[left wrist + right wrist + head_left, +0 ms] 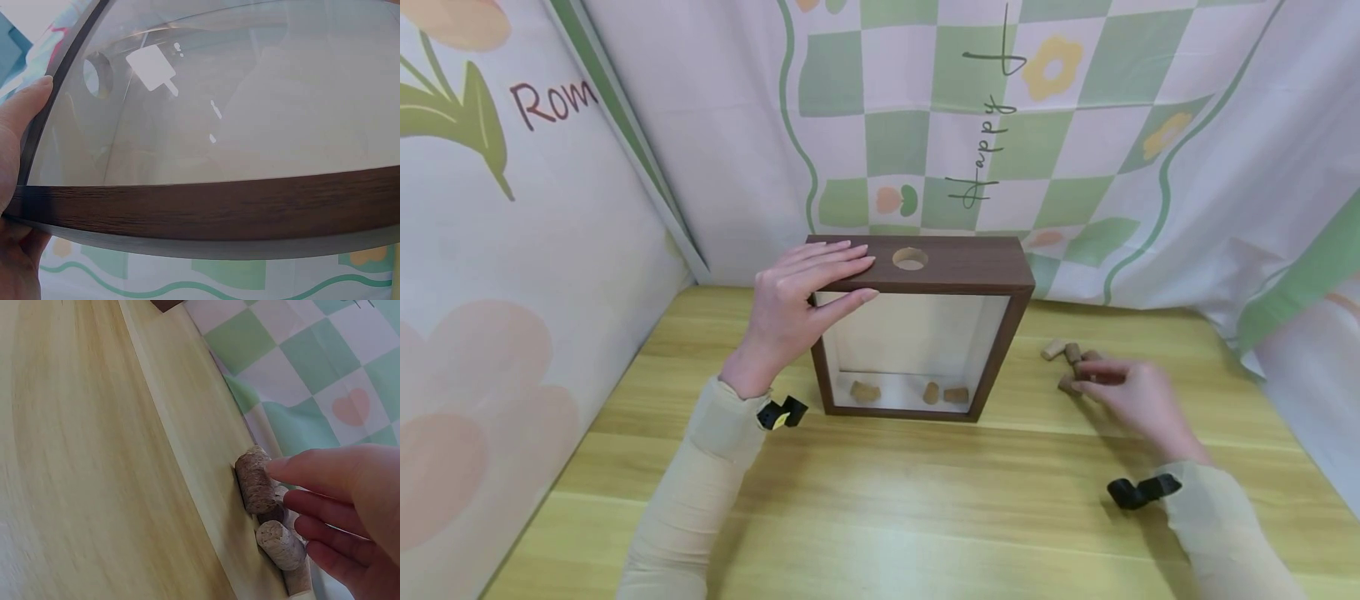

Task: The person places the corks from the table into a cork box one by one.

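A dark brown wooden frame box (917, 275) with a clear front and a round hole in its top edge stands upright on the table. Several corks (865, 390) lie at its bottom inside. My left hand (793, 292) rests on the box's top left corner, fingers laid along the top and thumb across the upper front edge. To the right of the box, my right hand (1138, 400) reaches with parted thumb and fingers to a small pile of corks (255, 481). One fingertip is right at the side of the topmost cork, the other fingers lying beside the pile.
The light wood table (880, 500) runs up to a hanging curtain (895, 125) with green checks behind the box. Another printed cloth (512, 333) borders the left side. A black wrist camera (781, 412) sits on the left sleeve and another camera (1142, 492) on the right.
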### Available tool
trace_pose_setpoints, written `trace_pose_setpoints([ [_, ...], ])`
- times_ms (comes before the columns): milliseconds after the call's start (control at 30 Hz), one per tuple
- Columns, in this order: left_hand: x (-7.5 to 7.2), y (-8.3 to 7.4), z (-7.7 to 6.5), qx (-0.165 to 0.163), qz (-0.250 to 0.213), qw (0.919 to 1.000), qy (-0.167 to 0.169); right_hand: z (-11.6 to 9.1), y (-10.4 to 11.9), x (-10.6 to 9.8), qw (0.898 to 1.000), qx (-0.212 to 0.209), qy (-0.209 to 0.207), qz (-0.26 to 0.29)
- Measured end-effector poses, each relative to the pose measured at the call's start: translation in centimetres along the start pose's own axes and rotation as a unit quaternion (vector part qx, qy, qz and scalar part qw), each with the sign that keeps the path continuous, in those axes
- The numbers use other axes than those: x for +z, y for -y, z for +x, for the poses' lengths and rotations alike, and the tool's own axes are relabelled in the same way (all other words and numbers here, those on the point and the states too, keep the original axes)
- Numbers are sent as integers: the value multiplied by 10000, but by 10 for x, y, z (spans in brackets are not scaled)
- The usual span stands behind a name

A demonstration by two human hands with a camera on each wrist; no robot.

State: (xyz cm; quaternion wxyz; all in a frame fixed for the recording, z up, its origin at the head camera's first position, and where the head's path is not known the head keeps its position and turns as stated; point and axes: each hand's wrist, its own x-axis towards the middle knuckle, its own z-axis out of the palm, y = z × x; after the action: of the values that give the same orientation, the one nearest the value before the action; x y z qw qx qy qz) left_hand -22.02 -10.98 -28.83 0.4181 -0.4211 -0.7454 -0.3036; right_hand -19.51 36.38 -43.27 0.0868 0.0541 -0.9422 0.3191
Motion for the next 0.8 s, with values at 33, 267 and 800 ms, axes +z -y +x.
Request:
trace_pose_setpoints([
  [33,0,0,0,1,8,10000,0,0,0,0,10000,-5,-3,-5],
  [267,0,1,0,41,17,10000,-13,0,0,3,9999,-95,-16,-126],
  [800,-1,0,0,3,47,10000,47,0,-4,9,9992,-368,-43,-138],
])
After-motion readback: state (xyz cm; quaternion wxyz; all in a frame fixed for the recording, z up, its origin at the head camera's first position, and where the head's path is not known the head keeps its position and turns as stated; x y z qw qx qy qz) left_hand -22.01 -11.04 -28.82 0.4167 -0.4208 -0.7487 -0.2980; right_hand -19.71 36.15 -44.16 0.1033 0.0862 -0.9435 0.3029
